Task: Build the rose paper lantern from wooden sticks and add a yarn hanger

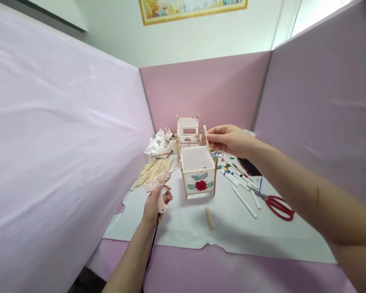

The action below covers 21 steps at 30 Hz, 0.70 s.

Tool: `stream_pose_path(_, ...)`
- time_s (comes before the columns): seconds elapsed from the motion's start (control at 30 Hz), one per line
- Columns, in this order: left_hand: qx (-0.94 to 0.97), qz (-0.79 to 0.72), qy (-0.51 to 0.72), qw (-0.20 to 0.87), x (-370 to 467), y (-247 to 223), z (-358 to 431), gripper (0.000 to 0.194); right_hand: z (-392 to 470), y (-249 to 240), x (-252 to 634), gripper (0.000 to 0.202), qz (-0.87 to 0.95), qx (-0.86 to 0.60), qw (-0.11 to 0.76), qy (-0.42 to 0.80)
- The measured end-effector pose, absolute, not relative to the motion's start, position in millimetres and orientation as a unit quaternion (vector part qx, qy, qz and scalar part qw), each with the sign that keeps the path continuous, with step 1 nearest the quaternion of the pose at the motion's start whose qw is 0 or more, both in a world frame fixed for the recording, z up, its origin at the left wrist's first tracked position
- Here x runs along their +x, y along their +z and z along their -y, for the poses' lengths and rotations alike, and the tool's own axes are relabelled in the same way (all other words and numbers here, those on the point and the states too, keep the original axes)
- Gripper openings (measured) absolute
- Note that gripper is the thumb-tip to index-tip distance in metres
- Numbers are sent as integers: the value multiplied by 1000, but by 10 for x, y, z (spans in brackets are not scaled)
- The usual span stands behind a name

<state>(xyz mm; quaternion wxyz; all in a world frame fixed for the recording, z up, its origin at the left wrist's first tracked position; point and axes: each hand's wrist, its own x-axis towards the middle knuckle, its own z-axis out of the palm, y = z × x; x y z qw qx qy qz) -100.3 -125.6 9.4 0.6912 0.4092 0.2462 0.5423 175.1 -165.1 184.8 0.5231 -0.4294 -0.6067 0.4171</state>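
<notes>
My left hand [157,203] is wrapped round the handle of a pale pink glue gun [158,182], its black cord hanging down along my forearm. Between the fingertips of my right hand [222,138] is a short pale wooden stick [206,136], held roughly upright at the back right corner of a white box lantern [199,183]. The lantern has a stick frame, an open top, and a red flower with green leaves on its front. Whether the stick touches the frame cannot be made out. Several short sticks [210,218] lie in front of the lantern.
Behind stands another stick-framed lantern [188,124]. Many loose sticks [154,171] and a crumpled white bag [158,144] are at the left. Red-handled scissors [279,207], white markers [244,201], small paint pots and a dark phone [250,167] lie at the right.
</notes>
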Motion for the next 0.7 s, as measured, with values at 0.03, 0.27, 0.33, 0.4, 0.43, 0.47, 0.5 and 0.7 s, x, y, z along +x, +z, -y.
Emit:
stream_pose_path(0.03,396,-247,546,695,-991,85,1190,25,1484,1908,1768,23,643,-452,497,367)
stream_pose_path(0.27,362,-275,556,696,-990,-222,1007,24,568,1815,1631,14,804,-500,297,121)
stream_pose_path(0.33,358,-299,542,699,-981,-293,1012,26,438,1732,1557,14,826,-495,248,110)
stream_pose_path(0.4,355,-317,523,708,-962,-332,1017,28,349,1676,1503,14,849,-475,208,100)
stream_pose_path(0.43,353,-322,516,711,-951,-343,1018,28,318,1661,1487,13,858,-468,192,95)
stream_pose_path(0.47,351,-326,510,715,-942,-350,1017,29,294,1654,1476,12,862,-466,177,95)
stream_pose_path(0.5,349,-328,507,717,-935,-352,1015,29,280,1655,1472,11,861,-471,163,100)
stream_pose_path(0.7,352,-344,503,711,-934,-319,1012,30,373,1660,1474,10,799,-544,88,239)
